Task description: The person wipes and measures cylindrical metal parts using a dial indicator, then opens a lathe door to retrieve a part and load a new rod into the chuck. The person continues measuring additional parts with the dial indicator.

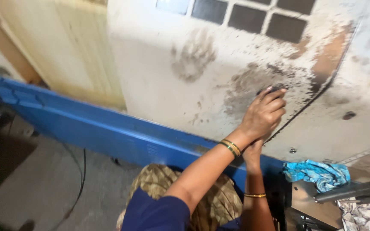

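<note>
The left hand point(263, 114) was closed around a small dark rubbing pad point(272, 90), pressed against the stained white metal machine panel point(202, 85) up ahead. The right hand point(252, 150) sat just beneath it, mostly hidden, its grip unclear.

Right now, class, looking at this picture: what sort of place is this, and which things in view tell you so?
Probably a workshop or factory floor. A hand presses a dark pad against a grimy white machine panel on a blue base; a crumpled blue rag lies on metal parts, and a cable trails across the bare concrete floor.
</note>
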